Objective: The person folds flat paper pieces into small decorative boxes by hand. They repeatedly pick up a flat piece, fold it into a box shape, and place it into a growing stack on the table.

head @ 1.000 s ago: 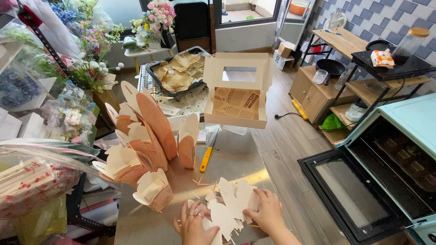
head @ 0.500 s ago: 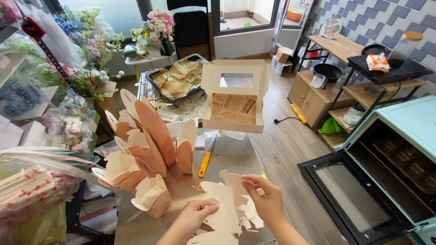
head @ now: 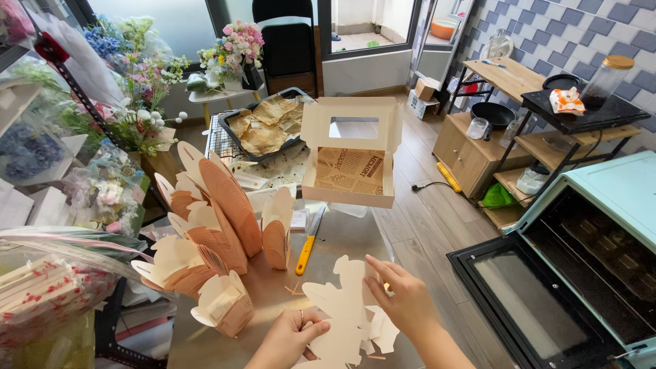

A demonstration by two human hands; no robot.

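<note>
Both of my hands hold a flat, cream die-cut cardboard blank (head: 339, 309) with scalloped flaps, lifted a little over the steel worktop (head: 345, 236). My left hand (head: 290, 336) pinches its lower left part. My right hand (head: 403, 297) grips its right edge with the fingers over the top. To the left stand several folded salmon-and-cream paper boxes (head: 215, 225) with petal-shaped flaps. A yellow-handled knife (head: 307, 242) lies just beyond the blank. Farther back an open cream window box (head: 350, 154) lined with printed paper sits on the worktop.
A dark baking tray (head: 263, 123) with brown paper rests on a wire rack at the back. Flower bouquets (head: 232, 48) fill the left and rear. A mint oven (head: 581, 266) with its door down stands at the right. Bagged goods (head: 48, 287) lie at the left edge.
Both hands have lifted the cardboard blank off the worktop and turned it; my right hand has moved up along its right edge.
</note>
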